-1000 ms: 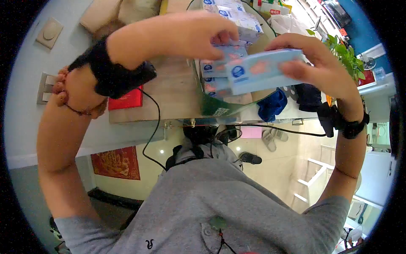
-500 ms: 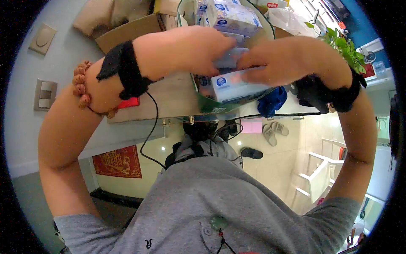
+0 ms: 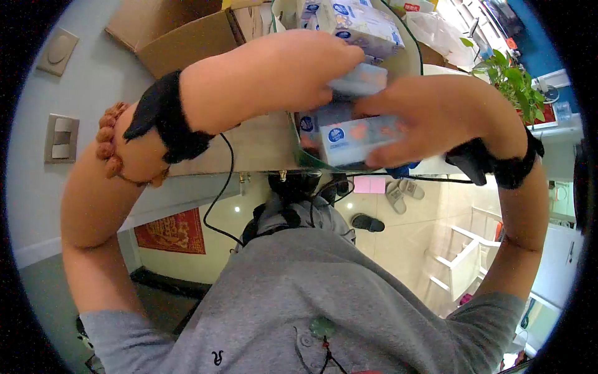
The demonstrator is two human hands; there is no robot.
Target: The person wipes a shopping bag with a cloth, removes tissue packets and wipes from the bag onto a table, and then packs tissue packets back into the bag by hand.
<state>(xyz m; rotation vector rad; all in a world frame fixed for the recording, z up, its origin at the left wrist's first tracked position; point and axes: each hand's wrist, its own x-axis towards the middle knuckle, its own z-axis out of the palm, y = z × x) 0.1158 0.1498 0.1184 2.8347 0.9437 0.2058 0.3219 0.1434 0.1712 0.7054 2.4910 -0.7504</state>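
Note:
Light blue tissue packs lie in a green-edged bag (image 3: pixel 305 161) on the counter. My left hand (image 3: pixel 280 75) reaches in from the left, its fingers closed on a light blue pack (image 3: pixel 360 81) near the bag's middle. My right hand (image 3: pixel 430 115), slightly blurred, has its thumb and fingers around the right end of a nearer tissue pack (image 3: pixel 355 138) with pink prints. Part of another blue pack shows under and left of that one. Behind the hands are white and purple tissue packs (image 3: pixel 364 26), stacked in the bag's far part.
An open cardboard box (image 3: pixel 187 43) stands at the back left. A white plastic bag (image 3: pixel 439 37) and a green plant (image 3: pixel 511 78) are at the right. A black cable (image 3: pixel 218 199) hangs over the counter's front edge. Below are slippers (image 3: pixel 367 222) and a white chair (image 3: pixel 464 265).
The nearer pack has gone from raised in my right hand to lower in the bag. My left hand, open above the bag earlier, is now closed on a pack. More of the cardboard box shows.

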